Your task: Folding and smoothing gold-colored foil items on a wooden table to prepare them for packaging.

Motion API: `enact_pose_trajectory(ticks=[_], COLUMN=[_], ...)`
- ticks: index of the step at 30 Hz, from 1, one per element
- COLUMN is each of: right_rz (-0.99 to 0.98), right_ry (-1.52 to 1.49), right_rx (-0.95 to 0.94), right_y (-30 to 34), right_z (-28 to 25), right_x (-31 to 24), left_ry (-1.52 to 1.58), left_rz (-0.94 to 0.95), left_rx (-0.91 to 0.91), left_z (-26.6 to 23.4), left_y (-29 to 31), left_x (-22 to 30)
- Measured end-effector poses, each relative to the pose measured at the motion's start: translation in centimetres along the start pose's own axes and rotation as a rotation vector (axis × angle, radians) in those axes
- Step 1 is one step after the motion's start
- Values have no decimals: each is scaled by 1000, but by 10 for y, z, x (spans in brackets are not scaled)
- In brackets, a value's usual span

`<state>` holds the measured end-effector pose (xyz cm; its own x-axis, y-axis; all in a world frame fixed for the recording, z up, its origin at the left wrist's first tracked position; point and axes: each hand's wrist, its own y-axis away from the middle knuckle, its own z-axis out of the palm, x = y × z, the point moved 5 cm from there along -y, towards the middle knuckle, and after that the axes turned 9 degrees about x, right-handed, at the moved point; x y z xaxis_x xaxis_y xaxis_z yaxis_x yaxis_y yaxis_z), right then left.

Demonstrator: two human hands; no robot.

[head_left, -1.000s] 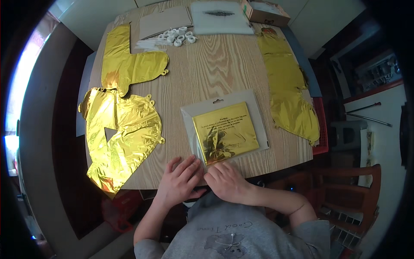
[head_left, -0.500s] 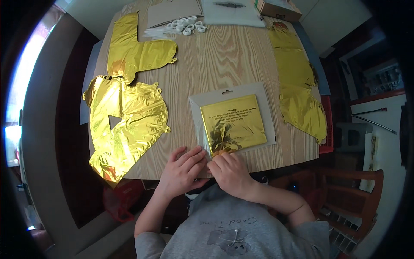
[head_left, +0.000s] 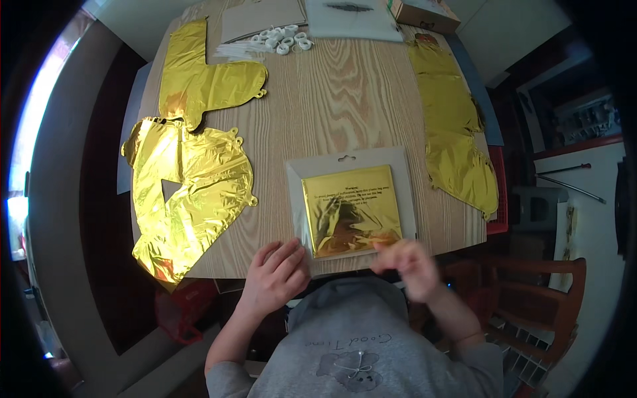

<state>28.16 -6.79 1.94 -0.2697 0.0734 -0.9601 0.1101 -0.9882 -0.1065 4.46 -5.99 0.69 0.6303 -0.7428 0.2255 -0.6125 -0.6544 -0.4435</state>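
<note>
A flat clear plastic package (head_left: 409, 199) lies near the table's front edge, with a hang hole at its far end. Inside it a folded gold foil balloon (head_left: 352, 212) shows, with dark printed lines over it. My left hand (head_left: 275, 275) rests at the package's near left corner, its fingers laid forward and its thumb mostly hidden. Just off the near right corner is my right hand (head_left: 408, 265), blurred by motion; whether its fingers touch the plastic is unclear. Two flat gold foil balloons (head_left: 209, 83) (head_left: 206, 179) lie to the left, and another gold foil balloon (head_left: 454, 123) lies to the right.
At the far side sit several white ribbon rolls (head_left: 284, 46), thin white sticks (head_left: 242, 50), a grey-brown sheet (head_left: 262, 20), a translucent sheet (head_left: 355, 26) and a cardboard box (head_left: 428, 14). A wooden chair (head_left: 551, 302) stands right of me; a red bag (head_left: 182, 305) is below left.
The package has slid toward me. My right hand has left its near left edge and swung right, while my left hand has shifted slightly back.
</note>
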Motion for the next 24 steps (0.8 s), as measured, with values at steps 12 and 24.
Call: enact_pose_trajectory(ticks=[12, 24], right_rz=[-455, -366], right_ry=[1285, 1551], right_rx=[299, -174], right_y=[-24, -61], right_z=[-64, 0], right_x=[-75, 20], left_ry=[88, -44], left_rz=[-157, -251], left_rx=[32, -216], left_z=[-9, 43], left_y=[-26, -73], left_x=[-2, -8])
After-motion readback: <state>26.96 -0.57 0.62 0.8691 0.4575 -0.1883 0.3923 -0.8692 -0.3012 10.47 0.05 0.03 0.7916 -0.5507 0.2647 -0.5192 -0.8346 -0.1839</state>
